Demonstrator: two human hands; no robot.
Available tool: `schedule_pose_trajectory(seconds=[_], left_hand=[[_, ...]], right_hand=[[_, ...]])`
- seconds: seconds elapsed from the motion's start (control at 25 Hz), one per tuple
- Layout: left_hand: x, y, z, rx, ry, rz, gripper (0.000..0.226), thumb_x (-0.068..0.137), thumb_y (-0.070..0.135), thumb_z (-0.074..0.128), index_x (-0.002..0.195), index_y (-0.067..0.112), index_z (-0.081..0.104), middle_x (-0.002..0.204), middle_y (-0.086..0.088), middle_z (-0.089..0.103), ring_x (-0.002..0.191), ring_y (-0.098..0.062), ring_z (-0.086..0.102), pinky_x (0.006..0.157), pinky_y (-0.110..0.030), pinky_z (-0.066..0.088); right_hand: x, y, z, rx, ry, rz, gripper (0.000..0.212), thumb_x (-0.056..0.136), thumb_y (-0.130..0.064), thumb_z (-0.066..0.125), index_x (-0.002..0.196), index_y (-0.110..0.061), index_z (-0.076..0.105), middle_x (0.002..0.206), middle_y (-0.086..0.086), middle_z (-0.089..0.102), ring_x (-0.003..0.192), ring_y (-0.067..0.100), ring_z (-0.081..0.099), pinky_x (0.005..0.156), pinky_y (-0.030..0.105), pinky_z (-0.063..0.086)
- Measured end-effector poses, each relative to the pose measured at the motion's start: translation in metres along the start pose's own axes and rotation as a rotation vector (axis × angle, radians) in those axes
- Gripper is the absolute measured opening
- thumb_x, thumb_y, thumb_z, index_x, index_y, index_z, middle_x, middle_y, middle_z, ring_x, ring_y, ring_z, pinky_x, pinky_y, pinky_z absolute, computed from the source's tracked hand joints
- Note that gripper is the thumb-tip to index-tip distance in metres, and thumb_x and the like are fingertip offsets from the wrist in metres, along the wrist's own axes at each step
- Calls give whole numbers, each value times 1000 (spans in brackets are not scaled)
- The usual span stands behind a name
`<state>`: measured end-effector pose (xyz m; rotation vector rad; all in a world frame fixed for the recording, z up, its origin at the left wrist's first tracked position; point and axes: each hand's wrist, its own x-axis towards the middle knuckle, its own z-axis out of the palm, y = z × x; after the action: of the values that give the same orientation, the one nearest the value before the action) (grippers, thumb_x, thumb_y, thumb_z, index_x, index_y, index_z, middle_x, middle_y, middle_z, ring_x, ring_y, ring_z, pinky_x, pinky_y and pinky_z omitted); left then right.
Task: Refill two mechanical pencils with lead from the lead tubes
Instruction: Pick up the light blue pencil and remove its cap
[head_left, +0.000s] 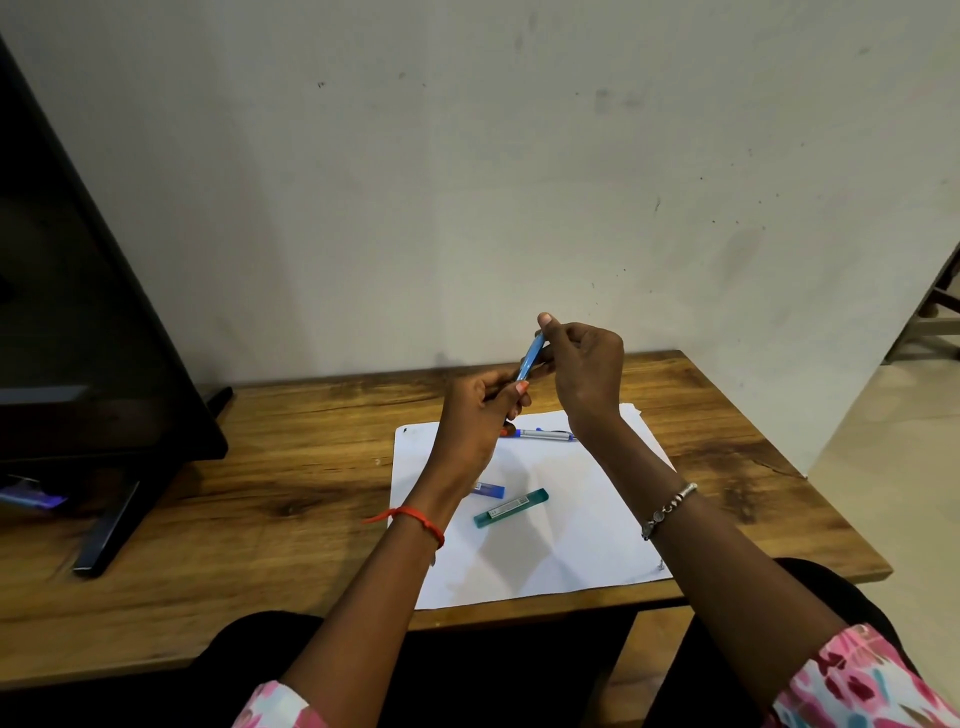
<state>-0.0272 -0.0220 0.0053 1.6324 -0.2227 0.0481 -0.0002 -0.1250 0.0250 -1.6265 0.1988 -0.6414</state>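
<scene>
I hold a light blue mechanical pencil (531, 357) up above the table, tilted with its top end high. My left hand (480, 410) grips its lower part. My right hand (584, 369) pinches its upper end between thumb and fingers. A second pencil, white and blue (545, 434), lies on the white paper sheet (550, 540) just behind my hands. A green lead tube (511, 507) lies on the sheet's middle. A blue lead tube (491, 489) lies beside it, partly hidden by my left wrist.
The wooden table (260, 499) stands against a pale wall. A black monitor (78, 312) on its stand fills the left side. Bare floor (893, 467) and a piece of wooden furniture show at the far right.
</scene>
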Motion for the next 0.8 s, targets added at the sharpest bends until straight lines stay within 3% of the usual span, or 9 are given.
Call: schedule_pose_trajectory(seconds=[0.52,0.6,0.72,0.8], left_hand=[[-2,6,1,37,-11,-19,18,93,14,48,103,9,62,68,3,54,62,-8,48,61,-19,44],[-2,7,1,37,-14,-25,15,93,15,48,98,12,62,68,3,54,61,-8,48,57,-16,44],[-1,6,0,25,-17,-40,17,92,15,49,97,9,64,67,2,55,59,-7,48,50,-10,43],[-2,6,-1,23,-22,-42,20,92,15,49,100,5,65,66,2,55,59,-7,48,48,-9,43]], right_hand=[[1,2,1,-62,55,-2,30,90,-25,57,82,2,68,79,21,69,70,27,68,70,37,58],[2,2,1,-66,60,-2,31,91,-25,56,83,2,68,80,20,69,70,25,67,68,32,56],[1,4,1,-117,58,-18,33,92,-26,54,84,3,68,80,17,69,67,17,63,56,12,47],[2,5,2,-135,58,-18,34,93,-26,52,87,3,68,82,18,69,68,16,62,53,8,44]])
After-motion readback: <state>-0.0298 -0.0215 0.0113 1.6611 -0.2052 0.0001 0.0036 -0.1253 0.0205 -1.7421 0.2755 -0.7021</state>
